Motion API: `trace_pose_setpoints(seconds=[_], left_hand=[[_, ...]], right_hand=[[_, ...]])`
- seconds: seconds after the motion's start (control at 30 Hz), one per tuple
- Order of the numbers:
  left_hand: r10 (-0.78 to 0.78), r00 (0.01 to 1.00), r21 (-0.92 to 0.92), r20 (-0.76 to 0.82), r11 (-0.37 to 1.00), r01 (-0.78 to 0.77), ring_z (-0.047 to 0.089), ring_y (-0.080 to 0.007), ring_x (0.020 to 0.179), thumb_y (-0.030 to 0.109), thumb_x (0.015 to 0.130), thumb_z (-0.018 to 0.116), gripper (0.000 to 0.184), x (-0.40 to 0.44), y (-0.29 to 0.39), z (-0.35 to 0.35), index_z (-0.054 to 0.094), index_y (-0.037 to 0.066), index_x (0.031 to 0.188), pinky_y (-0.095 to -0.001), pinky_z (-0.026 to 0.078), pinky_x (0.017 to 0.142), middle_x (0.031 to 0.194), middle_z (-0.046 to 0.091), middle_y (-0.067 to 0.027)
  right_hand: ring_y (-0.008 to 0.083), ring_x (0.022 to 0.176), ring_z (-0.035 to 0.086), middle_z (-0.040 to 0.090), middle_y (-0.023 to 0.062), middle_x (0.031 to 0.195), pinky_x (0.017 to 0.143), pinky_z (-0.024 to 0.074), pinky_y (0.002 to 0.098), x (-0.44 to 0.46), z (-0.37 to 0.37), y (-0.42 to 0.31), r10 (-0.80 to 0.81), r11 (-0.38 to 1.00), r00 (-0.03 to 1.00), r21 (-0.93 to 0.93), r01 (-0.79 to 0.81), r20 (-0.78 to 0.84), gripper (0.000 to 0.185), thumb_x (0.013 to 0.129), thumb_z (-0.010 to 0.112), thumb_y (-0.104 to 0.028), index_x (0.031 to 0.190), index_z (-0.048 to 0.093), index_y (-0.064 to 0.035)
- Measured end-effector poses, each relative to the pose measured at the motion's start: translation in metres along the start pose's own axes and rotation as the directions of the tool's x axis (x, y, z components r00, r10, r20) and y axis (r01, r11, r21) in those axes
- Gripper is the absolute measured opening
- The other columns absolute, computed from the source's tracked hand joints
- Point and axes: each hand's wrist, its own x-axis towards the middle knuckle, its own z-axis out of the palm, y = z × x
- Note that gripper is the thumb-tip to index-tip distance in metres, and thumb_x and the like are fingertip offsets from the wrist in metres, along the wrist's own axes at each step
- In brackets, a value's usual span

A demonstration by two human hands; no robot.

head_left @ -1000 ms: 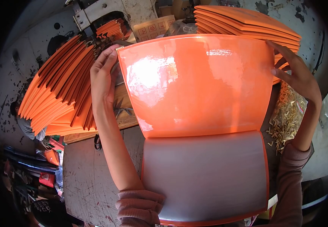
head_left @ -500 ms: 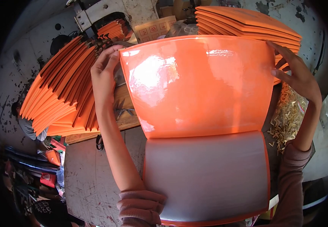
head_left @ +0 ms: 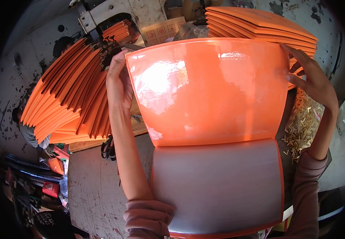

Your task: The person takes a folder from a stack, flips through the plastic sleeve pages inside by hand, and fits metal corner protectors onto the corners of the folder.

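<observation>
An orange glossy folder cover (head_left: 216, 95) lies opened out in front of me, its upper panel raised and reflecting light. The lower panel (head_left: 216, 183) is greyish with an orange rim. My left hand (head_left: 120, 77) is closed at the upper left corner, where a small gold-coloured metal corner (head_left: 128, 53) shows on the edge. On the other side, my right hand (head_left: 313, 77) grips the upper right edge, with the thumb in front and some fingers hidden behind. Beside my right forearm is a clear plastic bag with many small brass-coloured pieces (head_left: 303, 121).
Stacked orange covers (head_left: 61, 95) fan out at left, and another pile (head_left: 260, 26) stands at the back right. Behind the raised panel is a metal machine (head_left: 96, 20). Black scissor handles (head_left: 108, 149) rest on the scratched table (head_left: 92, 187). A person (head_left: 31, 129) is at far left.
My left hand has shifted slightly right and turned at the corner, uncovering the gold-coloured metal corner and more of the black handles. My right hand and the cover stay almost still.
</observation>
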Motion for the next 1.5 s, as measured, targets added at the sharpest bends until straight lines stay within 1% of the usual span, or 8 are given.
trace_pose_setpoints(seconds=[0.33,0.47,0.53,0.77,0.93,1.03,1.23,1.5], left_hand=[[0.082,0.996,-0.158,0.023,0.984,-0.077,0.064,-0.0165,0.086,0.014,0.093,0.047,0.016,-0.004,-0.008,0.003,0.051,0.005,0.106,-0.0302,0.056,0.072,0.095,0.061,-0.0079],[0.047,0.999,-0.137,0.023,0.99,-0.044,0.064,-0.016,0.084,0.014,0.093,0.047,0.014,-0.002,-0.008,0.0,0.052,0.006,0.105,-0.0287,0.056,0.07,0.095,0.062,-0.0074],[0.087,0.996,-0.035,0.037,0.996,-0.086,0.064,-0.0162,0.084,0.014,0.093,0.048,0.013,-0.001,-0.007,-0.003,0.054,0.006,0.102,-0.0286,0.056,0.07,0.094,0.063,-0.0074],[0.109,0.994,-0.094,0.031,0.99,-0.106,0.064,-0.0154,0.082,0.014,0.093,0.047,0.013,-0.003,-0.006,0.001,0.054,0.006,0.101,-0.0285,0.056,0.069,0.092,0.063,-0.0062],[0.026,1.0,-0.068,0.018,0.997,-0.024,0.062,-0.0167,0.088,0.017,0.093,0.044,0.015,-0.001,-0.008,0.001,0.051,0.006,0.101,-0.0303,0.052,0.079,0.095,0.061,-0.0066],[0.018,0.999,-0.129,0.047,0.992,-0.012,0.062,-0.0202,0.091,0.019,0.093,0.047,0.017,0.002,-0.012,-0.005,0.054,0.007,0.102,-0.0349,0.052,0.081,0.099,0.063,-0.0084],[-0.043,0.996,-0.196,0.077,0.979,0.058,0.06,-0.0193,0.094,0.017,0.092,0.044,0.013,-0.002,-0.01,-0.008,0.051,0.009,0.098,-0.0341,0.051,0.082,0.101,0.061,-0.0085],[0.028,0.997,-0.121,0.076,0.993,-0.019,0.061,-0.0195,0.093,0.017,0.09,0.049,0.015,-0.007,-0.005,0.001,0.05,0.008,0.101,-0.0315,0.052,0.078,0.099,0.06,-0.0094]], right_hand=[[0.0223,0.082,0.059,0.056,0.0101,0.117,0.071,0.0487,0.0326,0.0,0.001,-0.003,0.004,1.0,1.0,0.004,-0.004,0.005,0.063,0.08,0.065,-0.02,0.137,0.04,-0.0129],[0.0221,0.082,0.059,0.056,0.0103,0.119,0.072,0.0485,0.0322,0.0,0.0,-0.006,0.021,0.999,1.0,0.027,-0.021,0.017,0.064,0.079,0.066,-0.019,0.137,0.04,-0.0123],[0.022,0.082,0.059,0.056,0.0104,0.12,0.072,0.0485,0.0321,0.0,-0.001,-0.006,0.022,0.999,1.0,0.034,-0.023,0.021,0.064,0.079,0.066,-0.018,0.137,0.04,-0.0121],[0.0228,0.083,0.059,0.054,0.0108,0.124,0.073,0.0486,0.0321,0.0,0.0,-0.003,-0.019,1.0,1.0,0.005,0.019,0.02,0.066,0.079,0.066,-0.017,0.138,0.038,-0.0127],[0.0227,0.083,0.059,0.054,0.0109,0.124,0.074,0.0488,0.0323,0.001,-0.001,0.0,-0.031,0.999,0.999,0.009,0.031,0.025,0.065,0.08,0.065,-0.018,0.138,0.039,-0.0127],[0.022,0.082,0.059,0.054,0.0107,0.124,0.072,0.0498,0.0319,0.001,-0.001,0.003,-0.022,0.999,0.999,0.035,0.021,0.032,0.064,0.08,0.065,-0.017,0.138,0.039,-0.013],[0.02,0.077,0.059,0.056,0.0101,0.118,0.067,0.0511,0.03,0.002,0.0,-0.003,-0.015,0.999,0.999,0.031,0.014,0.028,0.064,0.079,0.067,-0.017,0.137,0.04,-0.0136],[0.0196,0.074,0.057,0.058,0.0117,0.11,0.064,0.0501,0.0304,0.002,0.001,-0.006,-0.01,1.0,1.0,0.028,0.01,-0.024,0.063,0.078,0.068,-0.016,0.135,0.042,-0.0116]])
